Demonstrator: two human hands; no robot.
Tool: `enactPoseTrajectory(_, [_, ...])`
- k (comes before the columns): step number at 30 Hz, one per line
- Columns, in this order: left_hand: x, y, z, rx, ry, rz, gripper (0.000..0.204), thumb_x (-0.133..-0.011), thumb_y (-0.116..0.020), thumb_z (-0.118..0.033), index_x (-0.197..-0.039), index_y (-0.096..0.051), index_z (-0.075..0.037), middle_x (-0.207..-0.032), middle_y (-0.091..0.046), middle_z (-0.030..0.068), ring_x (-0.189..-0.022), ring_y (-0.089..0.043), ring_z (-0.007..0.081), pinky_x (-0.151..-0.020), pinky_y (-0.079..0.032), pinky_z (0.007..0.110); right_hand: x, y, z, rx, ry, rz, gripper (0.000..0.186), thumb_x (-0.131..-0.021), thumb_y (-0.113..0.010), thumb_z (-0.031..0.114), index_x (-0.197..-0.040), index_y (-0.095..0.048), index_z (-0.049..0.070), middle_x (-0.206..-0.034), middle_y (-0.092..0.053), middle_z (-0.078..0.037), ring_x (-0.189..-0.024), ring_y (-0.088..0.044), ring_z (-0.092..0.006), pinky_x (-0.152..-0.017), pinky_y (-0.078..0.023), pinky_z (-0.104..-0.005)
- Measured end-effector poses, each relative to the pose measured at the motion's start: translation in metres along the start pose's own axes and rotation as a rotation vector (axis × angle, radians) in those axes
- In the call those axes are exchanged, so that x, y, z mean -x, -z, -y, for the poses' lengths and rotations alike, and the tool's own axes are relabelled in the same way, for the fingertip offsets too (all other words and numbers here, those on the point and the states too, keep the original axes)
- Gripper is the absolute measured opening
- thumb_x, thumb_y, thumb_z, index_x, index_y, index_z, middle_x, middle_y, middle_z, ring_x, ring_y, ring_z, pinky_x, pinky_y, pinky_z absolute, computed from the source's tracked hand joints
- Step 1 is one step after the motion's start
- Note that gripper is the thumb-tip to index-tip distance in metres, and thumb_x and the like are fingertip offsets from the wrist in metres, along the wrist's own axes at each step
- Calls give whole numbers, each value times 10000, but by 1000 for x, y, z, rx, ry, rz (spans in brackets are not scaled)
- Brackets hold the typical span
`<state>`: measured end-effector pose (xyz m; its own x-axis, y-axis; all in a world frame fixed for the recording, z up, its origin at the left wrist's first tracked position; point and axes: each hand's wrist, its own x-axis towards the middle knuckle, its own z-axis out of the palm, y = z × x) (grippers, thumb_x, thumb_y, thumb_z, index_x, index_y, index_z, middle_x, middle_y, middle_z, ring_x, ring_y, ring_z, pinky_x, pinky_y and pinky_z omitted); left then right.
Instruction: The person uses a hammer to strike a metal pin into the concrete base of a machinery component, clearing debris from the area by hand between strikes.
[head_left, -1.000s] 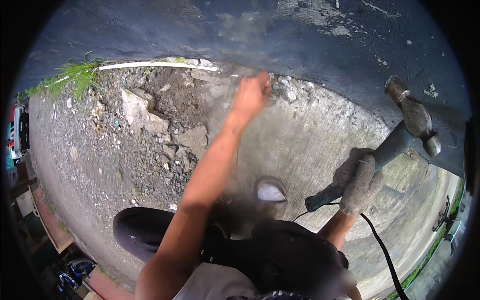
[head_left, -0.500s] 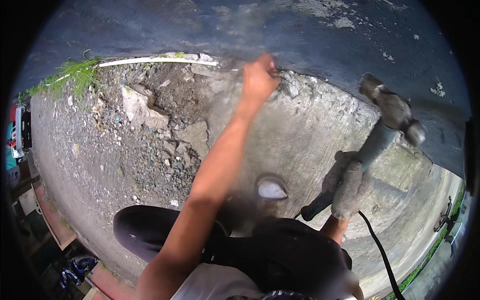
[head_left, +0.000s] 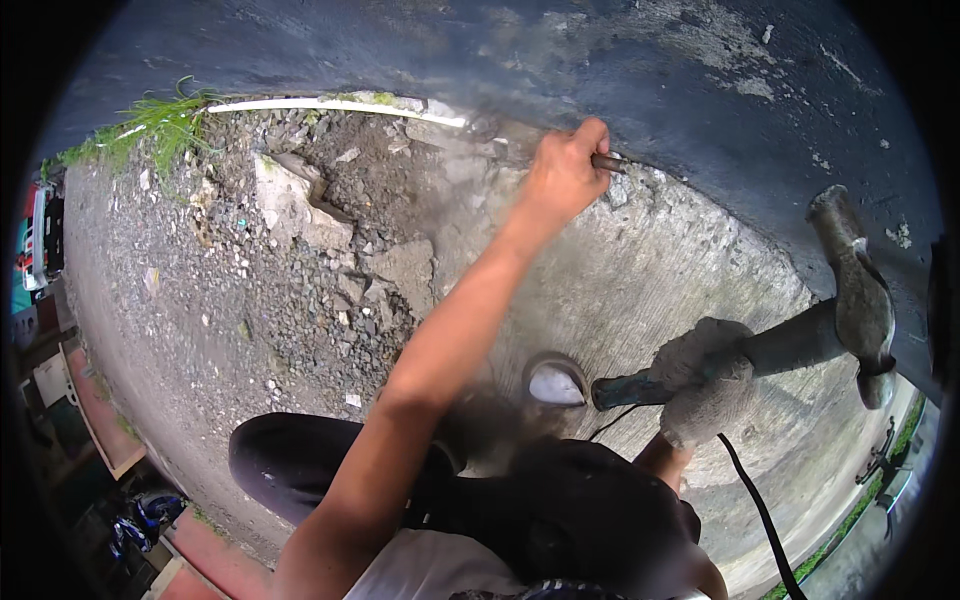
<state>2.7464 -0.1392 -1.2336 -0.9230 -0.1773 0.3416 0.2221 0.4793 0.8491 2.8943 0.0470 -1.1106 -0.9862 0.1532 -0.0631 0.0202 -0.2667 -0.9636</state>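
My bare left hand [head_left: 568, 172] is closed around a metal chisel [head_left: 607, 163] where the broken concrete edge meets the dark wall. Only the chisel's blunt end shows, sticking out to the right of the fist; its other end is hidden. In a dusty grey work glove, my right hand [head_left: 705, 385] grips a hammer [head_left: 800, 340] by its dark handle. The hammer's worn metal head [head_left: 862, 300] is at the far right, near the wall and well apart from the chisel.
A dark painted wall [head_left: 400, 50] runs along the far side. Broken concrete chunks [head_left: 300, 195] and gravel lie to the left, beside a white pipe [head_left: 330, 104] and grass [head_left: 165, 125]. A round hole with something white [head_left: 553, 385] and a black cable [head_left: 755, 500] are near me.
The hammer has swung right and toward me, its head tilting from upper left to far right. My left hand sits slightly further right in view, and the chisel's end now shows.
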Motion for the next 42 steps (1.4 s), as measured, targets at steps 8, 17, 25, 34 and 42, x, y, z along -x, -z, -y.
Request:
enactPoseTrajectory(8, [-6, -11, 21, -130, 100, 17, 173, -716, -686, -28, -866, -602, -50, -726, -670, 200, -690, -680, 391, -638, -532, 444, 3, 7, -17, 156, -53, -67, 400, -936, -644, 420, -989, -521, 44, -629, -410, 0, -446, -391, -81, -373, -309, -263])
enactPoseTrajectory(17, [-7, -15, 24, -138, 132, 51, 207, -705, -701, 30, -860, -583, -43, -697, -658, 167, -639, -678, 319, -596, -546, 415, -17, 1, -10, -333, 139, 12, 473, -949, -567, 509, -837, -553, 50, -551, -455, -44, -421, -393, -154, -368, -349, -338])
enactPoseTrajectory(25, [-8, -6, 26, -192, 82, 33, 287, -674, -705, 37, -908, -560, -44, -702, -640, 188, -686, -658, 392, -642, -507, 463, -25, -12, -40, 342, -574, -42, 353, -1023, -496, 333, -920, -570, 4, -532, -462, -22, -376, -423, -117, -361, -352, -283])
enactPoseTrajectory(34, [-4, -12, 21, -129, 123, 42, 280, -670, -709, 21, -903, -570, -49, -712, -646, 186, -706, -663, 397, -648, -519, 458, -41, 49, 2, -273, -78, 730, 418, -963, -518, 391, -836, -619, 6, -677, -599, -98, -550, -531, -220, -519, -446, -384])
enactPoseTrajectory(42, [9, 11, 72, -304, 216, -6, 206, -796, -726, -89, -909, -558, -52, -711, -668, 166, -662, -672, 364, -603, -522, 436, -40, -14, -67, 538, -648, 287, 412, -1001, -529, 410, -967, -575, 2, -574, -497, -28, -403, -441, -111, -374, -366, -275])
